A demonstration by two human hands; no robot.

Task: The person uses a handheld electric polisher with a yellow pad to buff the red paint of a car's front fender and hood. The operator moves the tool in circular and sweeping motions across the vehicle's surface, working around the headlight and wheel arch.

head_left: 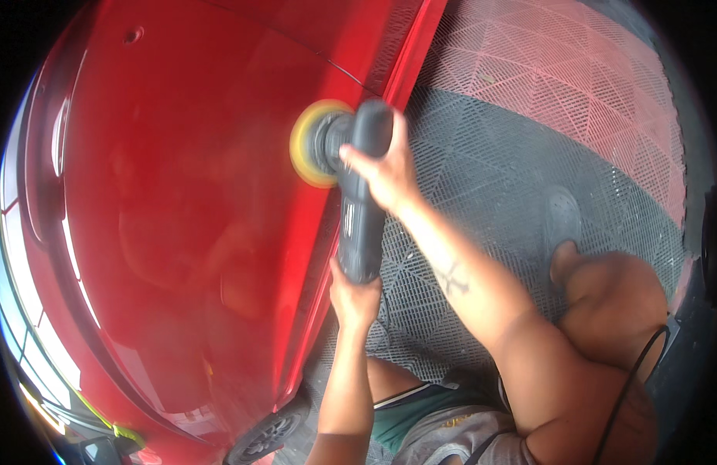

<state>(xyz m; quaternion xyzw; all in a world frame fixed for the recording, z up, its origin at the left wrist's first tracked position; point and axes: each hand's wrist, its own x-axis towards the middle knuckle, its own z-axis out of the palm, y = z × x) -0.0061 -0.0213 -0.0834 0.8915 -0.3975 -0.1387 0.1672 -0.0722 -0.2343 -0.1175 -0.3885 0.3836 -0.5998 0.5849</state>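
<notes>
A black power polisher (360, 217) with a yellow round pad (300, 147) is held between both my hands, its pad against or very near the red car panel (196, 178); the exact contact cannot be made out. My right hand (387, 170) wraps round the polisher's head end, thumb toward the pad. Lower down, my left hand (354, 298) grips the rear end of its body. The pad's edge looks smeared, as if by motion. Glossy reflections and a hazy patch show on the red paint.
Grey floor tiles (482, 186) with a ribbed pattern lie right of the car, a pink tile band (560, 70) beyond. A car wheel (269, 434) shows at the bottom. A black cord (634, 380) runs over my right arm. My bent leg and shoe (562, 217) are at right.
</notes>
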